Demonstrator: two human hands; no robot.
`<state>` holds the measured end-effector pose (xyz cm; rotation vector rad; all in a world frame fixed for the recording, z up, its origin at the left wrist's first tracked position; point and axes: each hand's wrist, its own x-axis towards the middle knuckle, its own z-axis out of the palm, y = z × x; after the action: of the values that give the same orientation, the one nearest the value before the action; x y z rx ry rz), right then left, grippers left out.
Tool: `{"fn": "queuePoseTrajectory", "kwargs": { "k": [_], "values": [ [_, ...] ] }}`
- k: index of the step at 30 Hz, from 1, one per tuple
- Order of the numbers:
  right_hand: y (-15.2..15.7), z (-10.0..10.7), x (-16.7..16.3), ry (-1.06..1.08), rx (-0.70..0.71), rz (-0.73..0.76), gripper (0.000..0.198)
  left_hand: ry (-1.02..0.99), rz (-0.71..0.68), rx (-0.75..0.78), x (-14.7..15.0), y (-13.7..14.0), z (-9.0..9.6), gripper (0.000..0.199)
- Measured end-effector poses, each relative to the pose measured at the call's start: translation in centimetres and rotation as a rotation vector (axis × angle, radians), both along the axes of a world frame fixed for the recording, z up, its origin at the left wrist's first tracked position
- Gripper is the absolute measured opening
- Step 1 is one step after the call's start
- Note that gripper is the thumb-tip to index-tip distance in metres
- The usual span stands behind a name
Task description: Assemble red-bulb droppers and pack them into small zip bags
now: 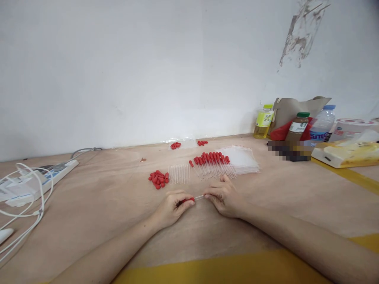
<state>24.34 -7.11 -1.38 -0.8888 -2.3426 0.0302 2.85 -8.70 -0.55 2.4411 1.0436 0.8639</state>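
My left hand pinches a red rubber bulb between thumb and fingers. From the bulb a thin clear glass tube runs to the right, and my right hand grips its far end. Whether the tube sits inside the bulb is hidden by my left fingers. Beyond my left hand lies a pile of loose red bulbs. Beside it is a row of bare glass tubes. Farther right, several droppers with red bulbs fitted lie fanned out above my right hand.
Clear plastic bags lie behind the droppers, with small groups of red bulbs near the wall. At left are a power strip and white cables. Bottles, a bag and a tissue pack stand at right.
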Motion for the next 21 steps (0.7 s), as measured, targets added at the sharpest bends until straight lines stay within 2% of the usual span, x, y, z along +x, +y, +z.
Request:
{"fn": "queuePoseTrajectory", "kwargs": {
  "k": [7, 12, 18, 21],
  "values": [
    [-0.6, -0.1, -0.9, -0.020, -0.136, 0.022, 0.025, 0.054, -0.021, 0.023, 0.3, -0.4, 0.3, 0.018],
    [-0.6, -0.3, -1.7, -0.021, -0.163, -0.020, 0.028, 0.081, -0.039, 0.063, -0.2, 0.4, 0.3, 0.022],
    [-0.7, 0.8, -1.1, -0.170, 0.012, -0.001, 0.026, 0.346, -0.101, 0.306, -1.6, 2.1, 0.0, 0.024],
    [-0.7, 0.7, -0.9, -0.253, 0.091, 0.013, 0.026, 0.467, -0.102, 0.333, -1.6, 2.0, 0.0, 0.024]
  ]
}}
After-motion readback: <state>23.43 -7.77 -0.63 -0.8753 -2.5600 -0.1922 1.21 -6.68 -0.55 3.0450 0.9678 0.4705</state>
